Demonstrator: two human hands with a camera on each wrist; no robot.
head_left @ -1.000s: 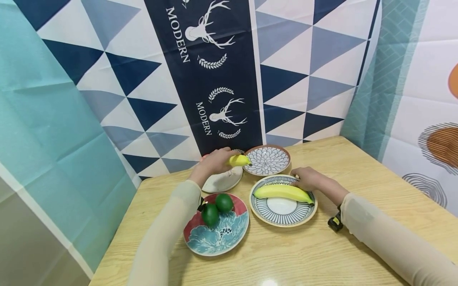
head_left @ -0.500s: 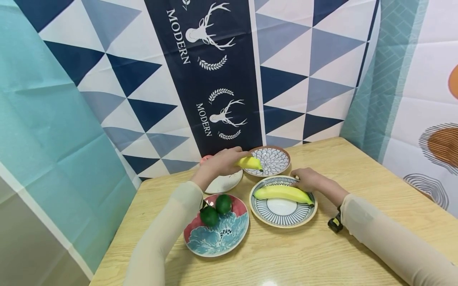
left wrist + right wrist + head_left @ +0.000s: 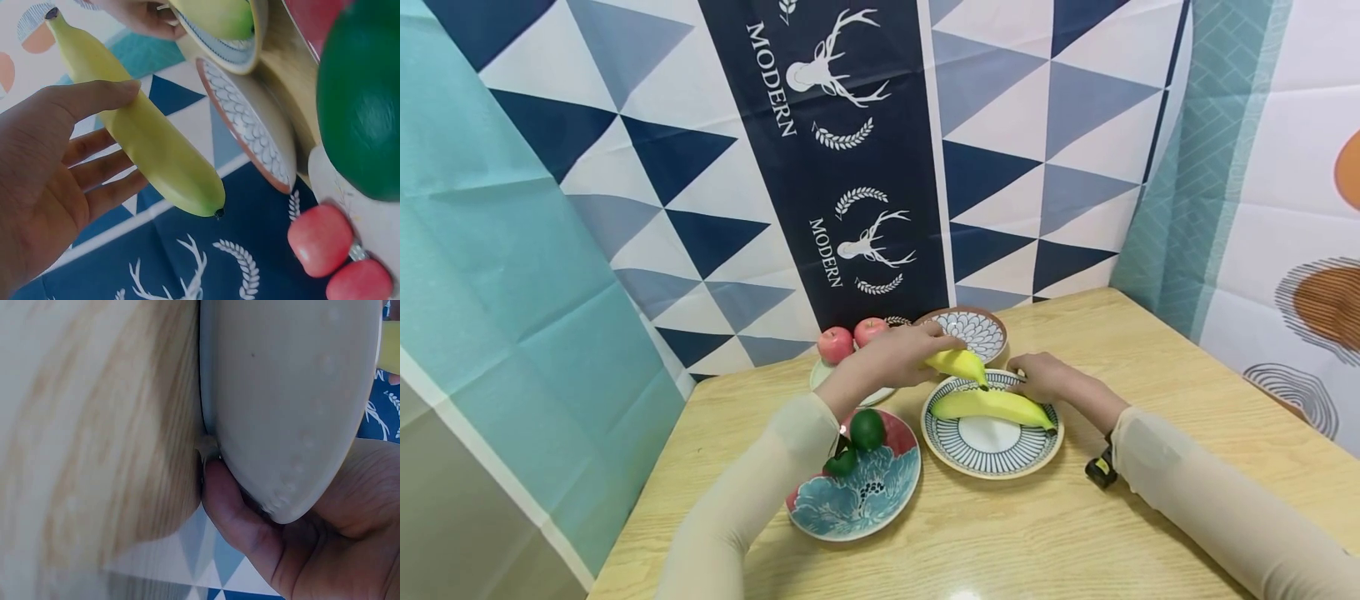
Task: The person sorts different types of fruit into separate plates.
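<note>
My left hand (image 3: 906, 357) holds a yellow banana (image 3: 156, 147), thumb on one side and fingers on the other. In the head view this banana overlaps the back rim of a blue-striped plate (image 3: 990, 467). A second banana (image 3: 992, 407) lies across that plate. My right hand (image 3: 1042, 377) grips the plate's back right rim; in the right wrist view, the thumb (image 3: 234, 506) is against the plate's pale underside (image 3: 294, 394) near the table.
A red-and-blue flower plate (image 3: 865, 518) at front left bears two dark green fruits (image 3: 867, 429). Behind it, two red apples (image 3: 835, 344) sit on a whitish plate (image 3: 818, 375). A brown-rimmed petal-pattern bowl (image 3: 983, 333) stands at the back, near the patterned cloth (image 3: 880, 150).
My left hand has carried its banana rightward and toward me, from beside the petal-pattern bowl to over the striped plate's back edge. Both apples now show. My right hand keeps its place.
</note>
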